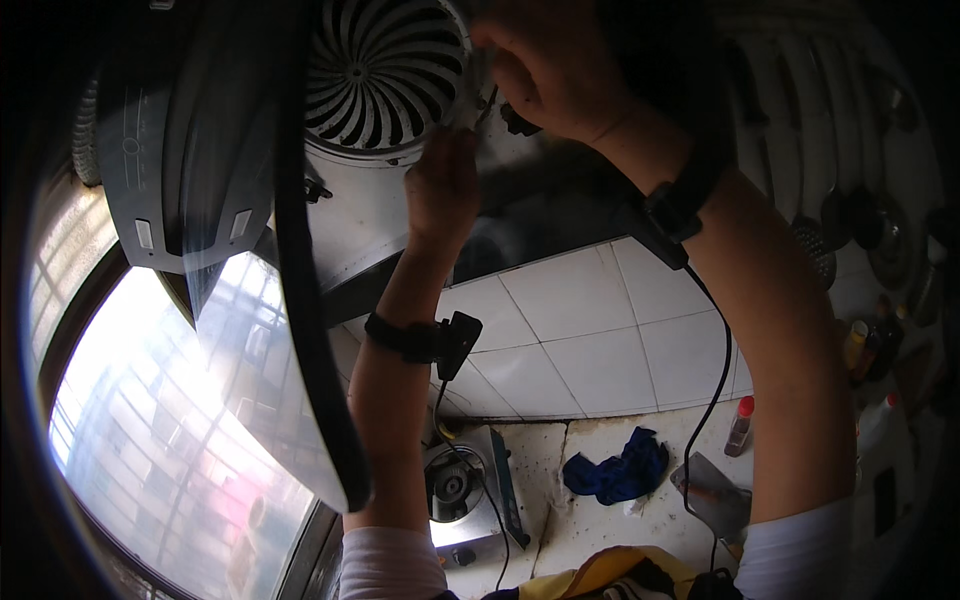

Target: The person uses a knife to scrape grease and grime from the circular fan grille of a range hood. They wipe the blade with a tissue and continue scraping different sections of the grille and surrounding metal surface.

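Both hands are raised to the underside of a range hood. My left hand (442, 176) is at the lower right rim of the round slotted fan grille (357, 73), its fingertips blurred and in shadow. Just right of the grille is my right hand (551, 79), its fingers curled near a thin dark wire or rod (487, 107) that shows between the hands. Whether either hand grips it cannot be told. A dark knob-like part (519, 121) sits below the right fingers. The hood's dark glass panel (322, 315) hangs open at the left.
Below stand a gas stove (491, 480), a crumpled blue cloth (619, 469), a red-capped bottle (739, 427) and a cleaver-like blade (709, 491) on the counter. Utensils, among them a slotted skimmer (814, 247), hang at the right. Cables run down from both wrist straps. A window is at the left.
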A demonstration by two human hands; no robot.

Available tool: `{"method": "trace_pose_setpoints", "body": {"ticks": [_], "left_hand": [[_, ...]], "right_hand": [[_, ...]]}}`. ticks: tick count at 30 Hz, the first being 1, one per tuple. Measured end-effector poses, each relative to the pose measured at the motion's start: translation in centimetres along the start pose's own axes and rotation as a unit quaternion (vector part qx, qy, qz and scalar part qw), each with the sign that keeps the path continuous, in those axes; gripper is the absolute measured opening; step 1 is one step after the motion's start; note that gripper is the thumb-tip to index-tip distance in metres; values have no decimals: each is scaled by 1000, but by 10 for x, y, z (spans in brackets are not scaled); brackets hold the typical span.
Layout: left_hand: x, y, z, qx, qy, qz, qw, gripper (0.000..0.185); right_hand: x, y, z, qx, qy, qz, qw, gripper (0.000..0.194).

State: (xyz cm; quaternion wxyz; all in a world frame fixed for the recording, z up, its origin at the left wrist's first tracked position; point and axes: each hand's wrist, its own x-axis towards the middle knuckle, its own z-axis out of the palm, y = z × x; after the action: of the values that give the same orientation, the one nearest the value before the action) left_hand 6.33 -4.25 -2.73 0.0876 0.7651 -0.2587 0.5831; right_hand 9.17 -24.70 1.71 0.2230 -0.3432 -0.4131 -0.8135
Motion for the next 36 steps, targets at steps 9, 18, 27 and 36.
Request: {"method": "trace_pose_setpoints", "body": {"ticks": [9,18,27,36], "left_hand": [[6,-20,17,248,-22,88,965,16],[-4,-5,33,19,21,-69,997,18],[-55,32,4,5,-32,-34,999,17],[-171,92,-36,-545,145,-462,684,23]], "right_hand": [[-3,6,-1,-12,-5,-10,1000,13],[3,2,-3,-19,18,-75,997,12],[-10,-11,-20,-17,-23,-18,999,15],[-68,-109,-35,152,-275,311,897,18]]}}
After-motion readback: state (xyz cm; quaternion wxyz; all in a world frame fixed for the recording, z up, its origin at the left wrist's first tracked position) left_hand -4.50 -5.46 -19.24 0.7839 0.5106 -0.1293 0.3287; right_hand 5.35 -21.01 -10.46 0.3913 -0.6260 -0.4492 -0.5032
